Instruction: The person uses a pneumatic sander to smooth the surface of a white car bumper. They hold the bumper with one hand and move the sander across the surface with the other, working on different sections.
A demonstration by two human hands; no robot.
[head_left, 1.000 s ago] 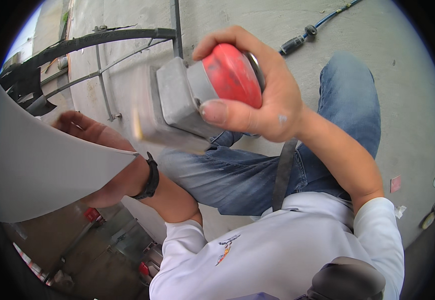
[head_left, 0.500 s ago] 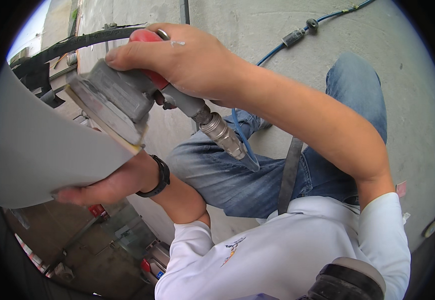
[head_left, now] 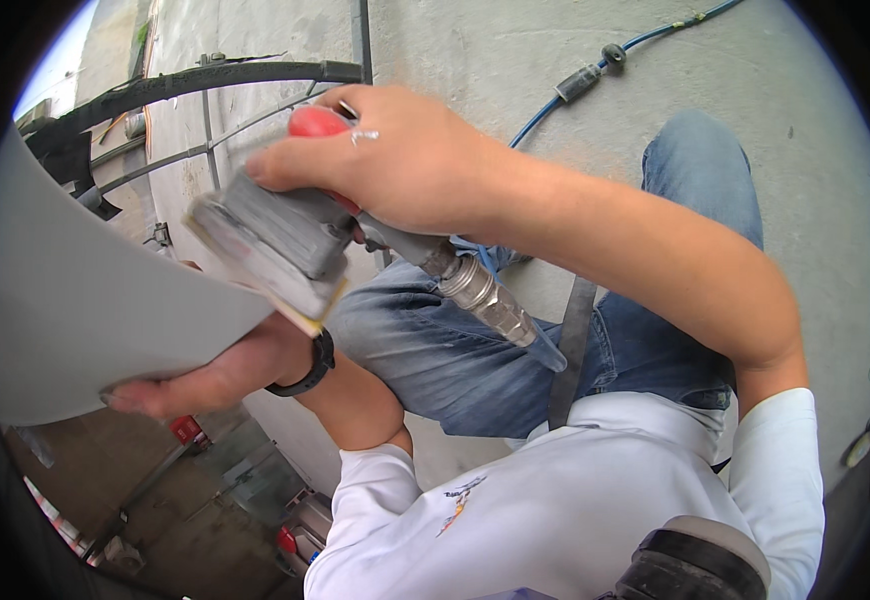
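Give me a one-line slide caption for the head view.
Right hand presses an air sander onto a grey panel steadied by the left hand.

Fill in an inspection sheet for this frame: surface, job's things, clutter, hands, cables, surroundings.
Surface: grey concrete floor.
Job's things: grey curved panel; grey air sander with red top, its pad at the panel's edge.
Clutter: nothing seen.
Hands: right hand in a closed grip over the sander's top; left hand under the panel's edge, black wristband.
Cables: blue air hose across the floor.
Surroundings: metal frame behind.
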